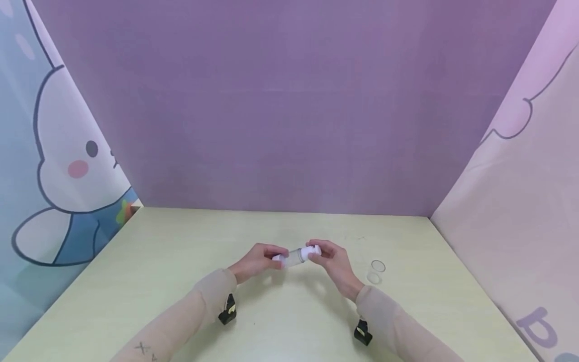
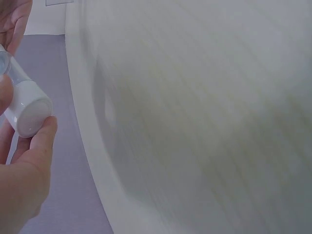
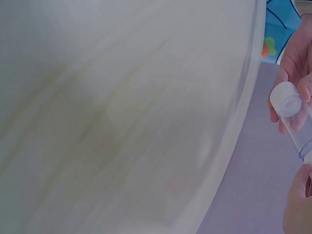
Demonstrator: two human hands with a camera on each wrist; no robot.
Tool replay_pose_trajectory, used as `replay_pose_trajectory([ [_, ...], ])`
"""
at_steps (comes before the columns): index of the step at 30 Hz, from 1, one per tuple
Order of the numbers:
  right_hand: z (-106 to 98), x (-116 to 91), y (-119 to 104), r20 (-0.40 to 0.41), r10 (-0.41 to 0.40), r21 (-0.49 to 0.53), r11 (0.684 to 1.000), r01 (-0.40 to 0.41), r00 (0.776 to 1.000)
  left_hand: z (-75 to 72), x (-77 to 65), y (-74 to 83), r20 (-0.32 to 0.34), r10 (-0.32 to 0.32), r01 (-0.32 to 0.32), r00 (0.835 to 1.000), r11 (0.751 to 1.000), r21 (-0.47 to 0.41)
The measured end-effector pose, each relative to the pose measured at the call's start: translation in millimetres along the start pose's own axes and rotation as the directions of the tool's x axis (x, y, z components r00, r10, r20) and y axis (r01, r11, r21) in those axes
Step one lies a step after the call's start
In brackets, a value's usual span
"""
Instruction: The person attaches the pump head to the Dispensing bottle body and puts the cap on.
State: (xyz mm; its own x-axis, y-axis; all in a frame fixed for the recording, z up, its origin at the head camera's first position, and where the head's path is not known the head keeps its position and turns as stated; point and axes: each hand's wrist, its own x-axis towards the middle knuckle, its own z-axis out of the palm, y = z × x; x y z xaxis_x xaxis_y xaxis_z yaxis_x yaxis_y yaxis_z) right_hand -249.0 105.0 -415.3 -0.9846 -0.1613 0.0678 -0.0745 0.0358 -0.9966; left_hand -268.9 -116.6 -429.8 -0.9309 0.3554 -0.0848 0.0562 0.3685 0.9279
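Note:
A small clear bottle [image 1: 294,258] with a white base and a white pump-like top is held above the table, lying nearly sideways between both hands. My left hand [image 1: 258,260] grips its white base [image 2: 30,109], thumb on one side and fingers on the other. At the other end, my right hand [image 1: 336,262] pinches the white top [image 1: 311,252]. Through the clear wall [image 3: 301,127], a round white part shows inside the base end in the right wrist view. A transparent cap [image 1: 375,274] stands on the table, to the right of my right hand.
The pale table [image 1: 199,236] meets a purple panel [image 1: 289,125] at its back edge. Printed curtains with cartoon figures hang at the left [image 1: 77,151] and right. A black wrist strap piece hangs under each sleeve.

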Motion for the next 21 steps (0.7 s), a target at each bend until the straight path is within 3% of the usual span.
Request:
replay_pose_trajectory([
  [21, -0.5, 2.2, 6.2, -0.03, 0.032, -0.041, 0.999, -0.034, 0.999, 0.5, -1.5, 0.0, 0.005, 0.008, -0.008, 1.0, 1.0, 0.013],
])
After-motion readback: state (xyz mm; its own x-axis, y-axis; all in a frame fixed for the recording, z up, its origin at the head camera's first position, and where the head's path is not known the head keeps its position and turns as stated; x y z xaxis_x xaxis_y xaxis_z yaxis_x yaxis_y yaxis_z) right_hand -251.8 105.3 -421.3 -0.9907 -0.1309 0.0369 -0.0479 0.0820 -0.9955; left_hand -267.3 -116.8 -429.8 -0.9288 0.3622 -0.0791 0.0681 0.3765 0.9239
